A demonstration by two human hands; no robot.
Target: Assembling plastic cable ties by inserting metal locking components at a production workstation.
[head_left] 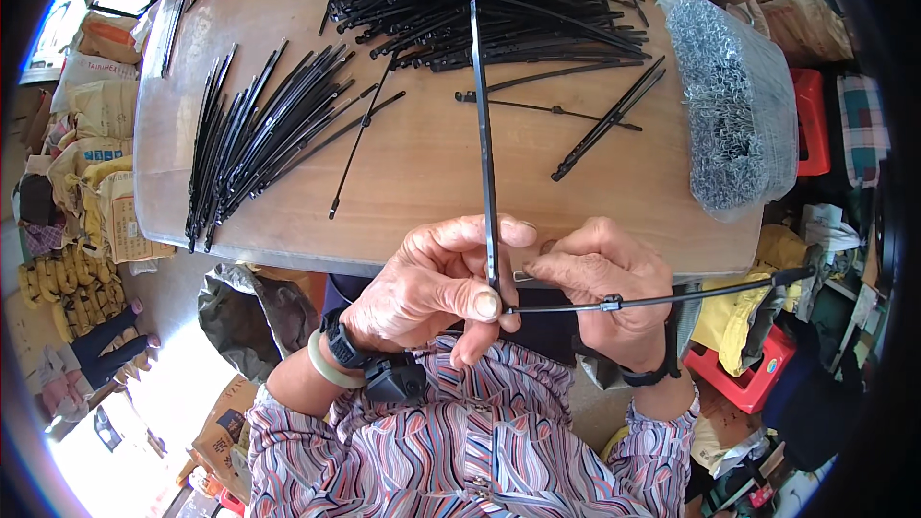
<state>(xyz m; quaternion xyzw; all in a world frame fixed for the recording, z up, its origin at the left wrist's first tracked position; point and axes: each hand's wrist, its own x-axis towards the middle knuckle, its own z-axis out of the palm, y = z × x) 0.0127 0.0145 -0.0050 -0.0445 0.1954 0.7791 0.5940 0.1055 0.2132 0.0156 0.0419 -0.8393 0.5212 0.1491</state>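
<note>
1. Beyond our left hand (427, 273), bare table (413, 192) lies open; its front edge runs behind both hands;
2. our left thumb and fingers pinch two black rods (486, 158);
3. our right hand (617, 273), fingers curled, pinches a small metal piece (522, 275).

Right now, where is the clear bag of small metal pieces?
In the head view, the clear bag lies at the right end of the table, to the right of the big pile of black rods.
</note>
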